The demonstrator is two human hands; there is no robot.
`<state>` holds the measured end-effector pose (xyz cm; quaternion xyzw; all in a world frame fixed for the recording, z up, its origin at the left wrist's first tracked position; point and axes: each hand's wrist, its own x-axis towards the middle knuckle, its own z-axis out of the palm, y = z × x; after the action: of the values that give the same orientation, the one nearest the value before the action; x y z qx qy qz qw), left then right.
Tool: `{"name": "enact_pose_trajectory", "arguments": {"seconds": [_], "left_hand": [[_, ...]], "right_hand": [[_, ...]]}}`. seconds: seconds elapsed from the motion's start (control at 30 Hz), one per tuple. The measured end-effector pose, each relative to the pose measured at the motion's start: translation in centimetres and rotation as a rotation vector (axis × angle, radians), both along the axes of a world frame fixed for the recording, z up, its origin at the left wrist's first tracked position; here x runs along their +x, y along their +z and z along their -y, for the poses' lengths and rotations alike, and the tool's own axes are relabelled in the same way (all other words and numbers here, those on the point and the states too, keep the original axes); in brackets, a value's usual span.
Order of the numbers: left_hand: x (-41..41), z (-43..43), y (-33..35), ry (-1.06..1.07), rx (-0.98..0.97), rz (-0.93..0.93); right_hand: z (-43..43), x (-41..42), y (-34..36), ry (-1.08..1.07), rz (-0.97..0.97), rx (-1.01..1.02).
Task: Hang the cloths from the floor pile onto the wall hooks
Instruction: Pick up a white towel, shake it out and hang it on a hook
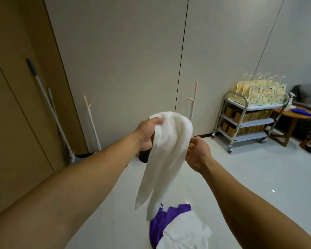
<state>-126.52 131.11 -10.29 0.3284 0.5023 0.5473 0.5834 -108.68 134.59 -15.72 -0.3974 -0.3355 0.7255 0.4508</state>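
Head view: left hand [147, 132] and right hand [197, 153], arms outstretched, both grip white cloth [167, 150] above floor pile [178, 229].

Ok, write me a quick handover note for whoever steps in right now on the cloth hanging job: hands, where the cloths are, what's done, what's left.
Left hand: grip closed on the top of the white cloth, held up in front of the wall.
Right hand: pinching the same cloth at its right edge.
The cloth hangs loose, its lower end dangling just above the floor pile of purple and white cloths.
Done: one cloth lifted from the pile. No hung cloth is in view.
Left: hang this cloth, then the rest of the pile. The pegs on the wall panels ahead look like the likely hooks.
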Motion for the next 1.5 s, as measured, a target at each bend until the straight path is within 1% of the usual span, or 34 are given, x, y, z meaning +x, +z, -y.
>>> {"name": "enact_pose_trajectory", "arguments": {"seconds": [0.03, 0.07, 0.1, 0.17, 0.23, 0.27, 0.33, 0.37, 0.4, 0.47, 0.57, 0.63, 0.7, 0.77, 0.83, 0.93, 1.0, 1.1, 1.13, 1.2, 1.27, 1.3, 1.33, 1.37, 1.43, 1.47, 1.5], "left_hand": [[-0.2, 0.0, 0.5, -0.001, 0.021, 0.035], [-0.3, 0.0, 1.0, -0.011, 0.030, 0.031], [-0.3, 0.0, 1.4, -0.029, 0.033, 0.008], [-0.2, 0.1, 2.1, -0.055, 0.018, -0.083], [-0.2, 0.1, 2.4, 0.037, -0.022, -0.284], [-0.3, 0.2, 2.4, 0.089, -0.042, -0.439], [-0.7, 0.7, 2.5, 0.126, -0.058, -0.733], [-0.8, 0.9, 2.5, 0.138, -0.056, -0.810], [-0.9, 1.0, 2.5, 0.163, -0.064, -0.836], [-0.9, 1.0, 2.2, 0.250, -0.126, -0.824], [0.0, 1.5, 1.5, 0.330, -0.261, -0.809], [0.6, 2.0, 1.0, 0.362, -0.283, -0.794], [0.8, 2.4, 0.5, 0.382, -0.272, -0.727], [1.0, 2.6, 0.2, 0.404, -0.263, -0.621], [1.4, 2.8, 0.3, 0.492, -0.224, -0.497], [1.3, 2.8, 0.8, 0.722, -0.143, -0.329], [1.0, 2.7, 1.2, 0.767, -0.122, -0.282], [0.8, 2.8, 2.2, 0.713, -0.139, -0.272], [0.7, 3.0, 2.6, 0.628, -0.160, -0.255], [0.5, 3.7, 3.1, 0.350, -0.230, -0.221], [-0.2, 4.3, 3.2, 0.110, -0.297, -0.280], [-0.6, 4.5, 3.1, 0.056, -0.309, -0.329], [-0.9, 4.6, 3.0, 0.056, -0.298, -0.353], [-1.2, 4.7, 2.9, 0.100, -0.264, -0.335], [-1.9, 4.4, 2.7, 0.228, -0.157, -0.238], [-2.4, 4.2, 2.6, 0.286, -0.107, -0.204], [-2.8, 4.0, 2.5, 0.343, -0.069, -0.183]], "right_hand": [[-0.1, -0.5, 0.0, 0.083, 0.114, 0.050], [-0.1, -0.9, 0.1, 0.167, 0.185, 0.081], [-0.2, -1.3, 0.5, 0.233, 0.181, 0.092], [-0.7, -1.5, 1.6, 0.354, 0.095, 0.121], [-1.6, -1.2, 2.6, 0.466, 0.040, 0.168], [-2.1, -1.1, 3.1, 0.515, 0.010, 0.177], [-2.8, -1.1, 3.8, 0.578, -0.022, 0.164], [-3.2, -1.2, 3.8, 0.582, -0.032, 0.141], [-3.6, -1.3, 3.7, 0.589, -0.045, 0.119], [-3.9, -1.6, 3.7, 0.629, -0.081, 0.103], [-4.3, -2.2, 3.6, 0.655, -0.062, 0.067], [-4.4, -2.7, 3.6, 0.628, -0.038, 0.046], [-4.7, -3.1, 3.4, 0.585, -0.022, 0.117], [-4.9, -3.1, 3.0, 0.579, -0.039, 0.176], [-5.2, -2.6, 2.7, 0.648, -0.118, 0.096], [-5.8, -1.7, 2.7, 0.835, -0.378, -0.095], [-6.2, -1.4, 2.5, 0.932, -0.479, -0.142], [-6.7, -1.2, 2.3, 0.989, -0.422, -0.134], [-6.7, -1.1, 2.5, 0.988, -0.411, -0.136], [-6.7, -1.1, 2.9, 0.948, -0.420, -0.109], [-6.8, -1.0, 3.2, 0.927, -0.475, -0.100], [-7.0, -1.2, 3.1, 0.922, -0.509, -0.102], [-7.0, -1.3, 3.0, 0.907, -0.532, -0.107], [-7.3, -1.5, 2.7, 0.880, -0.532, -0.111], [-7.7, -2.1, 2.3, 0.788, -0.469, -0.124], [-8.0, -2.2, 2.2, 0.735, -0.436, -0.111], [-8.2, -2.1, 2.3, 0.726, -0.399, -0.075]]}}
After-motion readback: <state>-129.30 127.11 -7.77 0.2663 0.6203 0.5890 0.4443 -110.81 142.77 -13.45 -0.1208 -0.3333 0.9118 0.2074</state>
